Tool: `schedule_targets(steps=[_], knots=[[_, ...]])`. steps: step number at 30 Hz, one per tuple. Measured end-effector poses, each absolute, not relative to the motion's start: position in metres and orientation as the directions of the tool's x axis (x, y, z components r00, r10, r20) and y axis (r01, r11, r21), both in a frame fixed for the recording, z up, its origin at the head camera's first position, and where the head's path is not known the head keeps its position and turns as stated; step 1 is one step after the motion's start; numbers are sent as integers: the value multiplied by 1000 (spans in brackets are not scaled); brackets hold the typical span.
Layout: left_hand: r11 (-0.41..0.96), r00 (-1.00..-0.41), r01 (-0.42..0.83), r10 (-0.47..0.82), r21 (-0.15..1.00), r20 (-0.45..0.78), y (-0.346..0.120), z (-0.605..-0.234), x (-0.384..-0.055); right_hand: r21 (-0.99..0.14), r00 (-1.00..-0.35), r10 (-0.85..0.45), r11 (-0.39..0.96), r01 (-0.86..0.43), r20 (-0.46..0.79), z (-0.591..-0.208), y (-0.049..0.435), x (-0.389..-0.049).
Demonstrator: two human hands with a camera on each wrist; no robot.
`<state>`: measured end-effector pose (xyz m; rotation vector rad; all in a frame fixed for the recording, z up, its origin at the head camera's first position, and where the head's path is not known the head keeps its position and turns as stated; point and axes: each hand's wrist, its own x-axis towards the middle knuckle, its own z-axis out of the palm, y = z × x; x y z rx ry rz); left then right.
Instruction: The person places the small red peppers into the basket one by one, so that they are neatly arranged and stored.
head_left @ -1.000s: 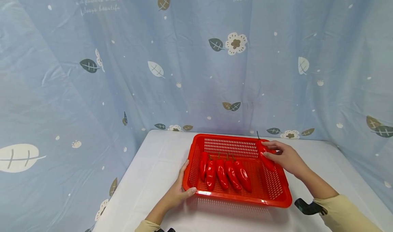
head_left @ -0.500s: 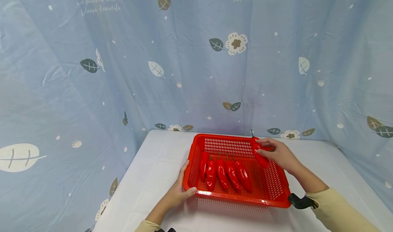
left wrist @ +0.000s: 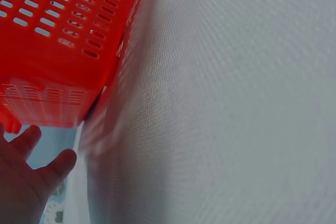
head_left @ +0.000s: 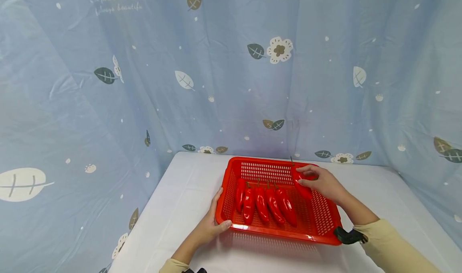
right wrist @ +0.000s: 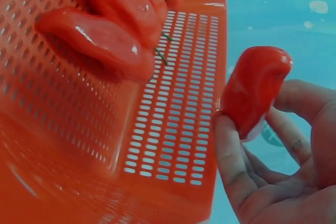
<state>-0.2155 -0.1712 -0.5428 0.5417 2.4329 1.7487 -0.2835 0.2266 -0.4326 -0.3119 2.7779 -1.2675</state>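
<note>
A red plastic basket [head_left: 278, 233] with slotted walls stands on the white table. Inside, towards its left, several glossy red chili peppers [head_left: 261, 204] lie in a row, green stems facing the back. My left hand [head_left: 207, 225] holds the basket's front left corner, fingers along the left wall and thumb at the front rim; its thumb [left wrist: 60, 166] shows in the left wrist view. Above the right part of the basket, my right hand [head_left: 326, 184] pinches another red chili pepper [right wrist: 254, 90] between thumb and fingers, its stem pointing to the back.
White cloth covers the table [head_left: 187, 184]. Behind and to the left hangs a blue curtain [head_left: 223, 84] printed with leaves and flowers. A black wrist mount [head_left: 349, 236] on the right forearm is close to the basket's front right corner.
My right hand has carried its chili pepper leftward, from the basket's right wall to over the inside, and then slightly lower. My left hand and the peppers in the row stay in place.
</note>
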Motion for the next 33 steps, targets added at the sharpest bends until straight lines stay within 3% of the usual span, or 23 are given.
schedule_targets(steps=[15, 33], knots=[[282, -927, 246, 350, 927, 139, -171, -542, -217, -753, -942, -316, 647, -123, -118, -443, 222, -286], [281, -928, 253, 341, 926, 150, -171, -540, -213, -726, -921, -306, 687, -38, -242, -449, 214, -289]])
